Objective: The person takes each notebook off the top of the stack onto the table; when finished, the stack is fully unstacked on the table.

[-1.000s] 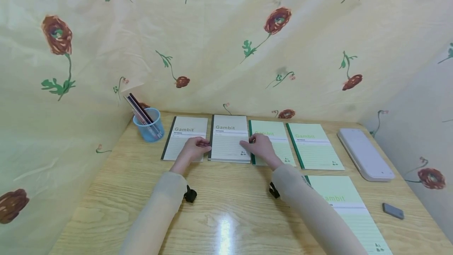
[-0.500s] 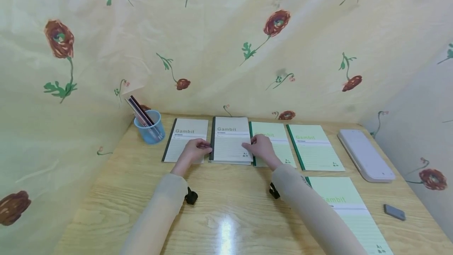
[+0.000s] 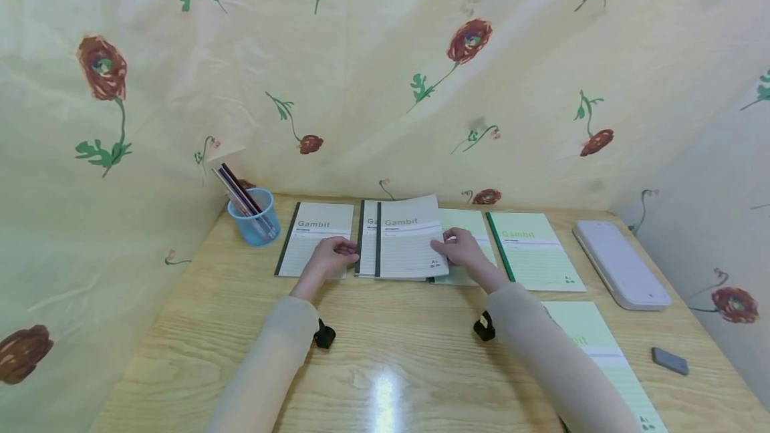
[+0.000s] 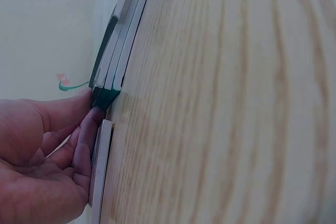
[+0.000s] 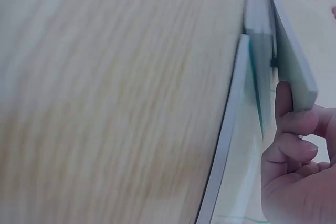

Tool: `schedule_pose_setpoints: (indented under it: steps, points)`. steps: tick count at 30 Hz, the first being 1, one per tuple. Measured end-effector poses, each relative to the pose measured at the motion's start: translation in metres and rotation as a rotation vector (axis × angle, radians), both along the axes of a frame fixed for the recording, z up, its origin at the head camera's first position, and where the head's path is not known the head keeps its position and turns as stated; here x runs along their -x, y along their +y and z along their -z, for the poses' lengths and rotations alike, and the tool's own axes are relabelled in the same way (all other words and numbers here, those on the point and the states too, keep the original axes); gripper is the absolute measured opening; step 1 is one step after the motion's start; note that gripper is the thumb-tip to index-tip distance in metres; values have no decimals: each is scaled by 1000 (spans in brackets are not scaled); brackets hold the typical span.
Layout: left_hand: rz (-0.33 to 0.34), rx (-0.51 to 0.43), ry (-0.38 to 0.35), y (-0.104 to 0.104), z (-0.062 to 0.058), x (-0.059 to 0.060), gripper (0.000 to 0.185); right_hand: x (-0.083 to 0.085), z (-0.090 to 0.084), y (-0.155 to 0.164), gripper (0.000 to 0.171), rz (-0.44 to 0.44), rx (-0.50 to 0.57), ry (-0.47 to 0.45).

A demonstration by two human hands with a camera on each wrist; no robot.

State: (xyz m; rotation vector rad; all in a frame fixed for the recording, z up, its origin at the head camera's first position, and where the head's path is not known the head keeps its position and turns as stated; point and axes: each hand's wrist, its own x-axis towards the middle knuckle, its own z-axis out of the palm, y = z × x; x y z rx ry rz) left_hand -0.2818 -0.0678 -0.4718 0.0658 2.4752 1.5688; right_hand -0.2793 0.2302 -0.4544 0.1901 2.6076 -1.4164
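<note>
My right hand [image 3: 448,244] pinches the right edge of a grey Gambit notebook [image 3: 411,240], lifted and slid rightward off the grey notebook [image 3: 367,240] beneath it. The right wrist view shows fingers [image 5: 294,121] curled under that raised cover edge [image 5: 294,61]. My left hand [image 3: 345,250] rests on the leftmost grey notebook [image 3: 313,236], its fingertips [image 4: 86,129] pressed against the dark spine of the stack [image 4: 107,85]. A green notebook [image 3: 466,219] lies partly covered behind my right hand.
Another green notebook [image 3: 532,249] lies further right and a third [image 3: 592,346] sits near my right forearm. A white case [image 3: 619,262] and a small grey eraser [image 3: 668,359] are at the right. A blue pen cup [image 3: 255,217] stands back left. Flowered cloth walls surround the wooden table [image 3: 385,353].
My right hand has lifted the top grey notebook and drawn it rightward, uncovering a second grey one underneath. The left hand has stayed at the spine.
</note>
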Motion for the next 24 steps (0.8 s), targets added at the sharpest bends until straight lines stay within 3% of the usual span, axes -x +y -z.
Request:
schedule_pose_setpoints:
  steps: [13,24]
  points:
    - [-6,-14,-7,1,0,0,26,-35,-12,46,39,8,149,-37]
    - [-4,8,-9,0,0,1,27,-84,-17,68,41,39,206,-102]
